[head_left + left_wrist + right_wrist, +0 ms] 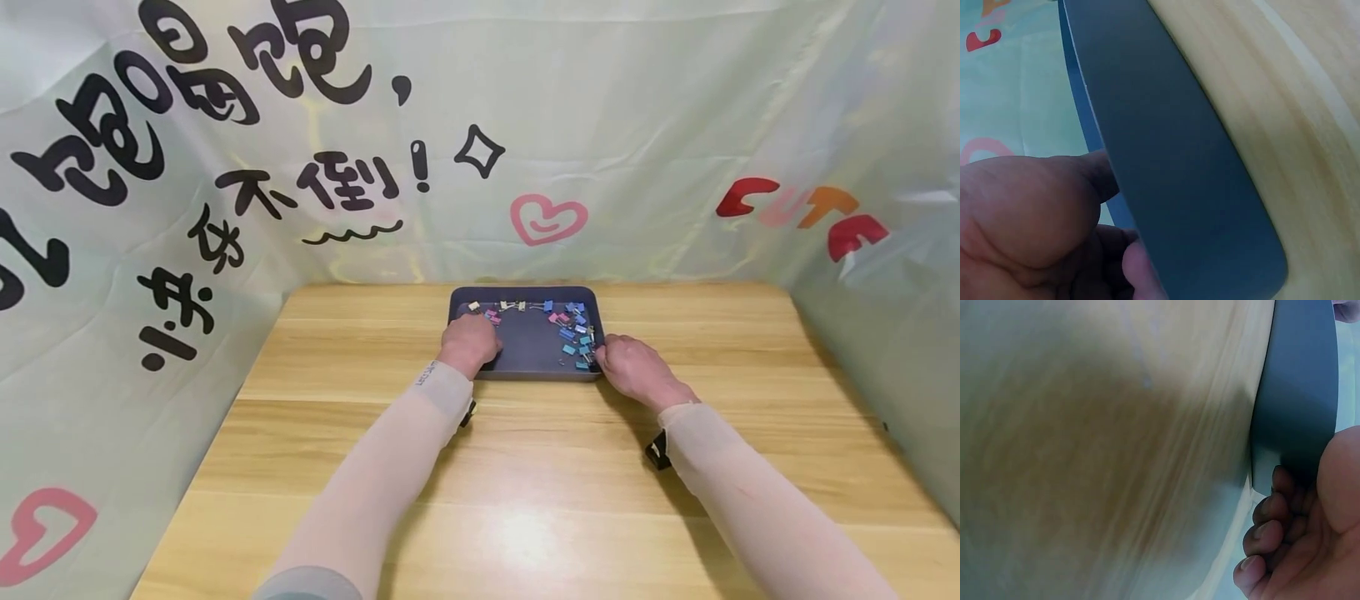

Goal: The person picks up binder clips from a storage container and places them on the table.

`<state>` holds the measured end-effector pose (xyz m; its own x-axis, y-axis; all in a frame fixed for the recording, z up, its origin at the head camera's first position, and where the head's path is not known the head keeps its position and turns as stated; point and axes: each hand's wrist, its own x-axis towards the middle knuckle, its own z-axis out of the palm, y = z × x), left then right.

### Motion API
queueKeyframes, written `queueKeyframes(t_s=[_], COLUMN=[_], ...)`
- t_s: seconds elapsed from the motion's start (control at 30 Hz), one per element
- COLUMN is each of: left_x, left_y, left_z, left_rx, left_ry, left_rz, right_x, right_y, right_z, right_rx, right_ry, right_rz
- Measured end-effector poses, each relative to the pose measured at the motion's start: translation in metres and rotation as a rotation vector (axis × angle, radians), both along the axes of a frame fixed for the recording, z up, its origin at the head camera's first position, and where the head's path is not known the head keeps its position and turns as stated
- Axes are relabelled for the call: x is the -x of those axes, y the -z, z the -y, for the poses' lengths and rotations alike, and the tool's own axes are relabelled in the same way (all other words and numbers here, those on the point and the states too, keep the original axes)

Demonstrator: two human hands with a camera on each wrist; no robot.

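Observation:
A shallow dark grey tray (519, 343) lies on the wooden table with small coloured binder clips in it. Teal clips (582, 364) are along its right side, with blue clips (567, 333) above them. My left hand (469, 340) grips the tray's left edge; in the left wrist view the thumb of this hand (1032, 209) hooks over the rim. At the opposite edge, my right hand (636, 367) holds the right rim near the front corner. The right wrist view shows that hand's curled fingers (1266, 534) against the tray's outer wall (1294, 394).
The wooden table (525, 467) extends in front of the tray and to both sides. Behind it hangs a pale green cloth (637, 108) with black lettering and a pink heart (548, 220); more cloth closes off the left and right sides.

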<state>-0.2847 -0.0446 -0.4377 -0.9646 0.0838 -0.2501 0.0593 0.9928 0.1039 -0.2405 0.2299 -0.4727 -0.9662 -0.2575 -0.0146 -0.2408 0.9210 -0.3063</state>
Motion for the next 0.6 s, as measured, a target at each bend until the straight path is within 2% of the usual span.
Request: queueKeyframes(t_s=[0.23,0.6], left_x=[0.0028,0.0060], left_y=[-0.0021,0.0027], left_z=[-0.0019,-0.0002], left_rx=[-0.008,-0.041], left_ry=[-0.006,-0.006], left_rz=[0.033,0.016], right_x=[0.0008,0.0002], right_y=[-0.0017,0.0014], right_z=[-0.0002,-0.0004], right_rx=[0.008,0.018], right_ry=[0.007,0.027], right_rz=[0.012,0.012])
